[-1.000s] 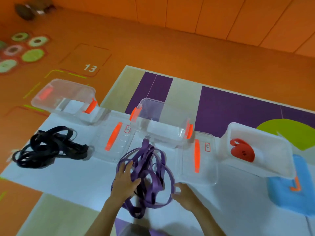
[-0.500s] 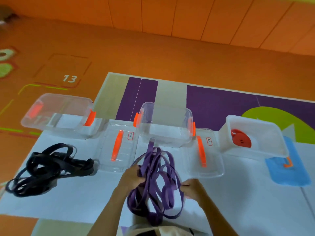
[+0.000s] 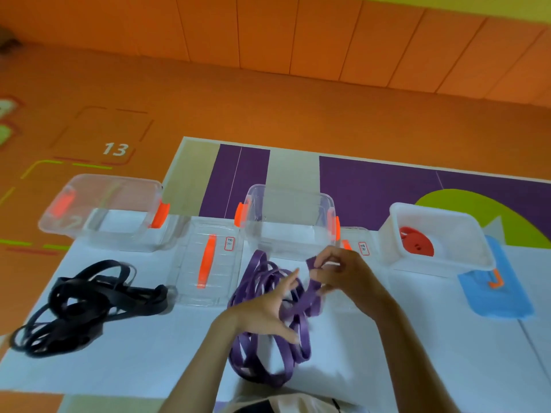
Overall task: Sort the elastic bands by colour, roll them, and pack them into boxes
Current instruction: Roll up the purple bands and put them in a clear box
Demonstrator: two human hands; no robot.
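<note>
A tangle of purple elastic band [image 3: 268,347] lies on the white sheet in front of me. My right hand [image 3: 343,278] pinches one end of the purple band just before the middle clear box [image 3: 289,216]. My left hand [image 3: 268,308] is spread over the loops with straight fingers touching them. A heap of black elastic band [image 3: 80,305] lies at the left. The left clear box [image 3: 104,210] holds nothing I can see. A rolled red band [image 3: 417,242] sits in the white box [image 3: 465,234] at the right.
Two clear lids with orange handles [image 3: 208,260] [image 3: 357,245] lie beside the clear boxes. A blue lid [image 3: 495,290] lies under the white box's right edge. The white sheet [image 3: 119,368] covers a purple and green mat on an orange floor.
My right hand has risen from the right side of the tangle and now pinches an end of the purple band. My left hand has opened over the loops. The view has tilted up.
</note>
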